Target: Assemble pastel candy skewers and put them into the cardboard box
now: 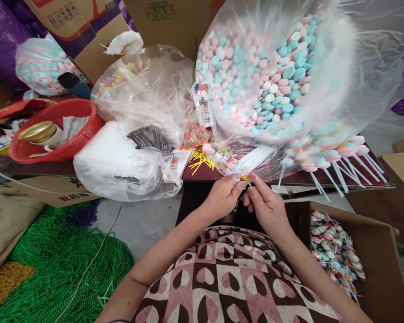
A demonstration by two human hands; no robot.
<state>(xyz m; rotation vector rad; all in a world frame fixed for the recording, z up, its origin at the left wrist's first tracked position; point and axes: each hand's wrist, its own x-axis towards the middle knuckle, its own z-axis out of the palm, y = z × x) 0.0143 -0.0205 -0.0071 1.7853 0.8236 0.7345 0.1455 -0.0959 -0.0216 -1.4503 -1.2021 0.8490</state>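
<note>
My left hand and my right hand meet at the table's front edge. Both pinch one small clear packet with pastel candies inside; its near end sits between my fingertips. Just beyond it lie yellow twist ties and white sticks. A big clear bag of pink, blue and white candies leans over the table behind my hands. Candies on white sticks lie in a row to the right.
A red basket holding a tape roll stands at the left, with crumpled plastic bags beside it. A cardboard box of wrapped lollipops sits at my right knee. Green mesh covers the floor at left.
</note>
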